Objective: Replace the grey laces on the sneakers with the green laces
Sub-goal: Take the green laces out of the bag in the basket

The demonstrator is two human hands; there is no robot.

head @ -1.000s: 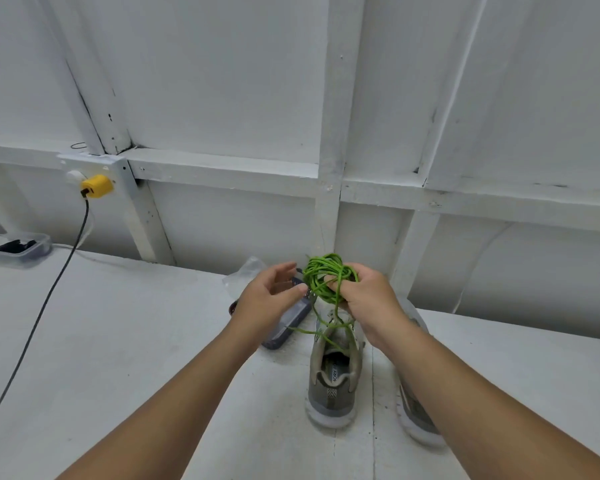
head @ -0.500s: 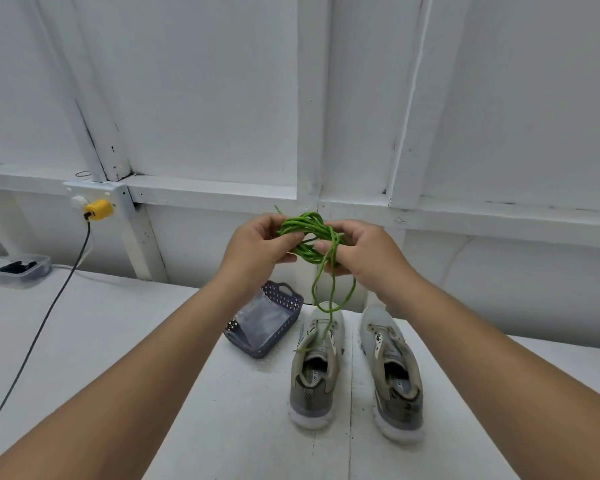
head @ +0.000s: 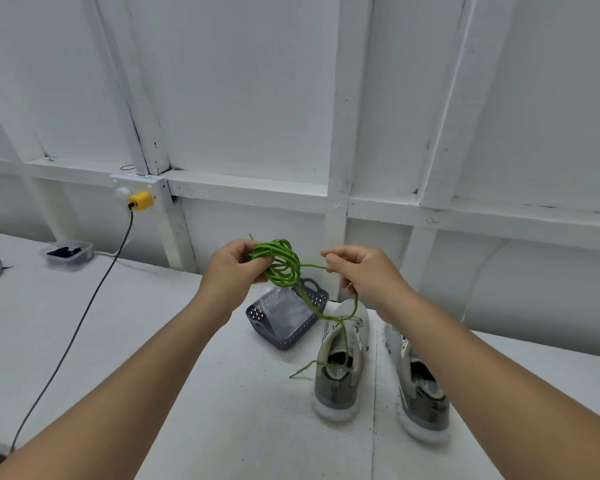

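Green laces (head: 280, 263), thin cord bundled in a loose coil, held up in the air above the white table (head: 118, 341), between both hands. Left hand (head: 234, 268) clenched round the coil, fingers through the loops. Right hand (head: 359, 271) pinching one strand pulled out sideways from the coil; a longer tail drops down from the bundle, crosses over the left grey mesh sneaker (head: 340, 362) and ends on the table just beside its heel. Right grey mesh sneaker (head: 418, 386) stands next to it, partly behind the right forearm. Can't tell if grey laces are in the eyelets, tongue area too small. Dark blue perforated plastic basket (head: 286, 320) with a clear bag in it sits just behind the left sneaker.

Step, as judged: untangling/unwinding the green bundle, lacing not yet begun. Next move calls for freeing one lace fully, finding its tip, keeping loops from knotting.
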